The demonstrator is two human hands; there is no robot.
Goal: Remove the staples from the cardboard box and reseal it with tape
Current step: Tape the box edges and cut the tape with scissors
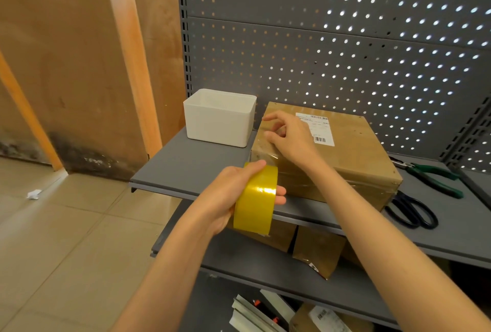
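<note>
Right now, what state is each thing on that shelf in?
cardboard box: closed, flaps down, clear tape across its near left part
tape roll: upright, gripped by left hand
right hand: resting on box top
white bin: open-topped
scissors: closed, lying flat
pliers: lying flat

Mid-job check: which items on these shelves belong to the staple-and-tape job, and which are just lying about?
Job items: cardboard box, yellow tape roll gripped by left hand, right hand on the box, green pliers, black scissors.

Lying about: white bin, lower-shelf parcels, paper scrap on the floor.
</note>
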